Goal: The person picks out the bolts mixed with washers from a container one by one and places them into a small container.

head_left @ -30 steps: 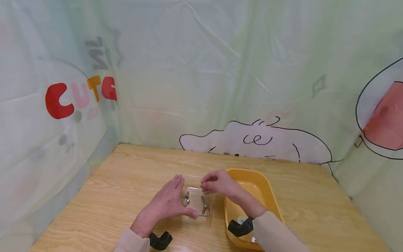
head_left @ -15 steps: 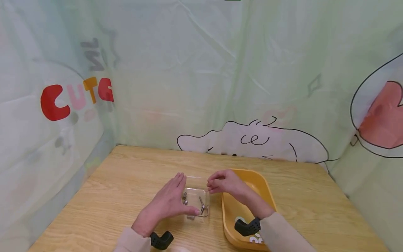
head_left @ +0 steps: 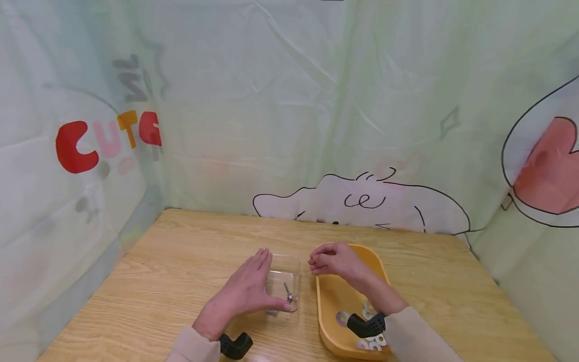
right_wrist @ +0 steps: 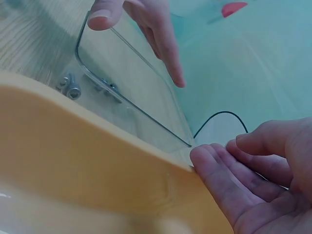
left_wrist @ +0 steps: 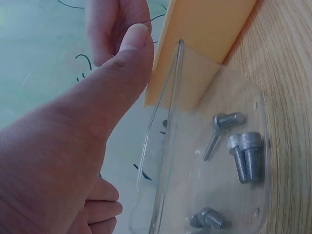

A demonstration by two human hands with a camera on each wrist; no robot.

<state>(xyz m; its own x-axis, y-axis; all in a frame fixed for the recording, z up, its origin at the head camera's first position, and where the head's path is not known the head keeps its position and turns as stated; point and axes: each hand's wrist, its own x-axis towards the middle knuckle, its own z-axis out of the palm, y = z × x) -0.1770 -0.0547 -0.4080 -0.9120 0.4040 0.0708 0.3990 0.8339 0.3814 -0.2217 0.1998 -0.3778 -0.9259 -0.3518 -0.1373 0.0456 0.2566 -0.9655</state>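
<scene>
A clear plastic box (left_wrist: pixel 190 180) stands on the table and holds several metal screws (left_wrist: pixel 251 158), some with knurled round heads. My left hand (head_left: pixel 246 285) is at the box's left side, fingers straight and thumb spread across its near edge. Whether the thumb presses on the rim, I cannot tell. My right hand (head_left: pixel 336 262) hovers over the far left rim of the yellow tray (head_left: pixel 330 296). Its fingers are loosely bent, and the right wrist view shows nothing held between thumb and fingertips.
Several flat washers (head_left: pixel 374 343) lie at the near end of the yellow tray, partly hidden by the right wrist's black camera (head_left: pixel 366 326). Printed curtains (head_left: pixel 253 110) hang behind and beside the wooden table (head_left: pixel 208 231).
My right hand has moved right, from the clear box's far right corner to the yellow tray's rim. My left hand has stayed nearly in place at the box.
</scene>
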